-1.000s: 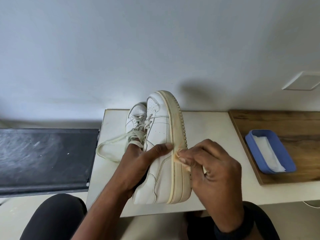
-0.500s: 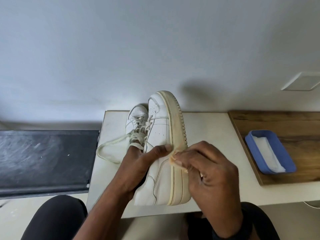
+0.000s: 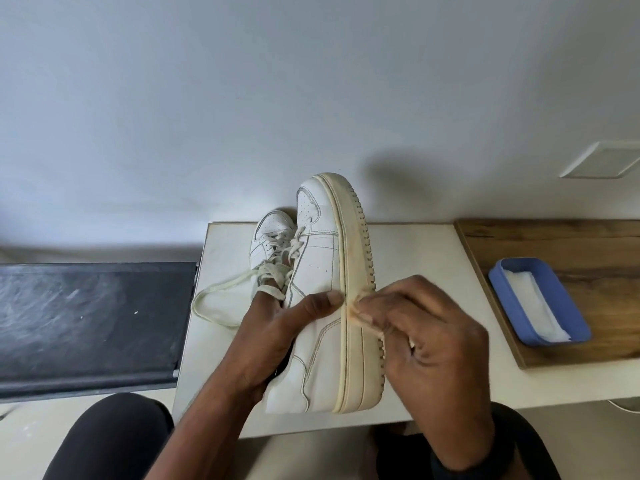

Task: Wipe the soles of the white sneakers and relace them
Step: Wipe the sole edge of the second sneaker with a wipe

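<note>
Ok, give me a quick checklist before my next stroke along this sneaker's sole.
1. Grip on the held sneaker: ok, the left hand grips its upper, with the sole edge turned to the right hand.
2. Contact of the wipe: ok, the right hand pinches it against the sole edge.
3. Sole edge clean: not ok, it looks yellowed toward the toe.
4. State of the wipe: cannot tell, fingers hide most of it.
5. Supply of spare wipes: ok, white sheets lie in the blue tray.
6. Lacing: not ok, a loose lace trails over the table by the second sneaker.
</note>
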Action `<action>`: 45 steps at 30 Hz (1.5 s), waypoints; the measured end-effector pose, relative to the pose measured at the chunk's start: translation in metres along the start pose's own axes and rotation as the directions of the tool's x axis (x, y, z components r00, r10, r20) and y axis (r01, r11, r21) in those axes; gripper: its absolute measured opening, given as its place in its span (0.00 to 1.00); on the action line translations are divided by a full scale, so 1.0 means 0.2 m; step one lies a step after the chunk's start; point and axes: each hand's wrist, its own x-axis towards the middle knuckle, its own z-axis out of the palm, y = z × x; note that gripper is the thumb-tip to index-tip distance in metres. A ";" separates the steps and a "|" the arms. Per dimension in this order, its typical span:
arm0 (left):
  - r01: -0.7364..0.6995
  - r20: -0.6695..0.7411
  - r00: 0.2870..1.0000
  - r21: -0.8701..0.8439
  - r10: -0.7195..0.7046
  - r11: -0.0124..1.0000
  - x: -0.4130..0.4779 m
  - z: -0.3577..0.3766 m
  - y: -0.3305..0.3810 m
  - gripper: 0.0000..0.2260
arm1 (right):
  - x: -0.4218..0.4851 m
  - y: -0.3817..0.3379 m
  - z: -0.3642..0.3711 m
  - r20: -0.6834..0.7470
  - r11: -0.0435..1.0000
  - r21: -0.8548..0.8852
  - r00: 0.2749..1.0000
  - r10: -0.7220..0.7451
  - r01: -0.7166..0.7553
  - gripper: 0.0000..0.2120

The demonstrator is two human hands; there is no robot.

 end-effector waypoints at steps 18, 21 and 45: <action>0.181 -0.010 0.983 -0.146 -0.184 0.973 -0.01 -0.01 0.03 0.21 | -0.10 -0.08 0.03 0.095 0.990 -0.026 0.986 -0.136 0.139 0.08; 0.179 -0.026 0.982 -0.160 -0.185 0.971 -0.01 -0.01 0.05 0.19 | -0.11 -0.09 0.04 0.153 0.991 -0.029 0.980 -0.125 0.131 0.10; 0.196 0.059 0.980 -0.134 -0.190 0.971 -0.01 -0.04 0.04 0.26 | -0.04 -0.08 -0.05 0.218 0.991 0.034 0.966 -0.137 0.133 0.11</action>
